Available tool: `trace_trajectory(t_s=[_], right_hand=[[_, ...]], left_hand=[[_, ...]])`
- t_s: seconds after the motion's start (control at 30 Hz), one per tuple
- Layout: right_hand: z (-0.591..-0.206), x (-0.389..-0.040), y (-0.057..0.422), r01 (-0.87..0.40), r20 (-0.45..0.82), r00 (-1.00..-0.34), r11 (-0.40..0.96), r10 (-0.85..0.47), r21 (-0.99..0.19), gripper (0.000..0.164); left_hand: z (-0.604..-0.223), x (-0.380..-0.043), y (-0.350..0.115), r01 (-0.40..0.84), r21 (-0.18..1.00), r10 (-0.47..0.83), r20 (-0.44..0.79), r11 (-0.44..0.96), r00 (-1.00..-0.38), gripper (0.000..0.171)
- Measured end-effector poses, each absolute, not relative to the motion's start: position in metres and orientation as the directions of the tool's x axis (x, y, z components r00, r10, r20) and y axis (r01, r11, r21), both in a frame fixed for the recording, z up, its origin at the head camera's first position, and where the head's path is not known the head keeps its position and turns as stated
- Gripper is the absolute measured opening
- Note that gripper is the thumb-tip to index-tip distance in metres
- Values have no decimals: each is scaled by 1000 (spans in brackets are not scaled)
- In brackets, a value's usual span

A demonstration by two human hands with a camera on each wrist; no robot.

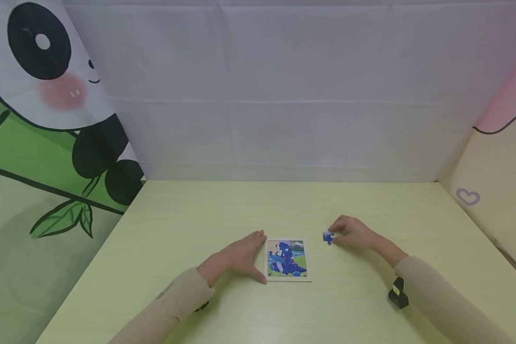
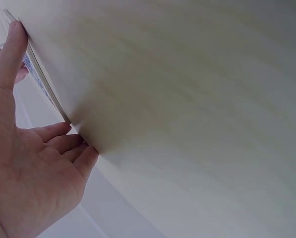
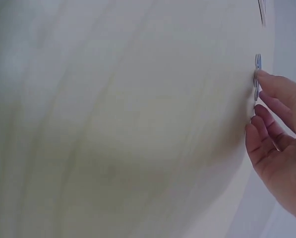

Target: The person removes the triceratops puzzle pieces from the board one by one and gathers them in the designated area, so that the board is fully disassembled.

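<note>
A small square puzzle board [image 1: 286,259] with a blue dinosaur picture lies flat on the pale yellow-green table [image 1: 223,210]. My left hand [image 1: 258,257] rests against the board's left side, fingers straight. In the left wrist view the thumb [image 2: 13,47] lies along one edge of the board [image 2: 44,85] and the fingers [image 2: 63,141] touch its near corner. To the right of the board, my right hand [image 1: 333,237] pinches a small blue puzzle piece [image 1: 327,237] on the table. The right wrist view shows a fingertip [image 3: 263,78] on the piece [image 3: 257,63], which lies flat.
A white cloth wall [image 1: 284,95] stands behind the table, with a panda-print panel [image 1: 47,119] on the left and a cream panel [image 1: 499,191] on the right. A black wrist camera [image 1: 397,292] sits on my right sleeve. Bare tabletop surrounds the board.
</note>
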State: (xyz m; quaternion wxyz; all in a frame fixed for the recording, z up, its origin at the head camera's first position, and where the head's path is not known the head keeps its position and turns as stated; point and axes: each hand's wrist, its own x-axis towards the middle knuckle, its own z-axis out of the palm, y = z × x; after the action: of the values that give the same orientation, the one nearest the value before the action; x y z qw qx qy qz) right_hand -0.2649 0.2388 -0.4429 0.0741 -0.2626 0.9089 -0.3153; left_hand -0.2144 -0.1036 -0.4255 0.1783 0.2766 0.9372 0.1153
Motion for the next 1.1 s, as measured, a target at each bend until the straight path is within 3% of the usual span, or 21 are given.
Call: trace_trajectory(t_s=[0.23, 0.53, 0.93, 1.1], right_hand=[[-435, -266, 229, -394, 6, -870, 686, -494, -612, 27], [-432, -268, 197, -471, 42, -816, 622, -576, -626, 31], [-437, -259, 150, -426, -12, -820, 624, -572, -655, 28], [-438, -253, 138, -488, 11, -787, 612, -617, -623, 23]], left_hand=[[-425, -214, -105, 475, 314, 557, -268, 822, -786, 115], [-429, -216, -107, 475, 313, 556, -264, 823, -788, 114], [-431, -216, -106, 464, 319, 547, -262, 826, -795, 114], [-432, -216, -104, 444, 331, 535, -269, 832, -801, 113]])
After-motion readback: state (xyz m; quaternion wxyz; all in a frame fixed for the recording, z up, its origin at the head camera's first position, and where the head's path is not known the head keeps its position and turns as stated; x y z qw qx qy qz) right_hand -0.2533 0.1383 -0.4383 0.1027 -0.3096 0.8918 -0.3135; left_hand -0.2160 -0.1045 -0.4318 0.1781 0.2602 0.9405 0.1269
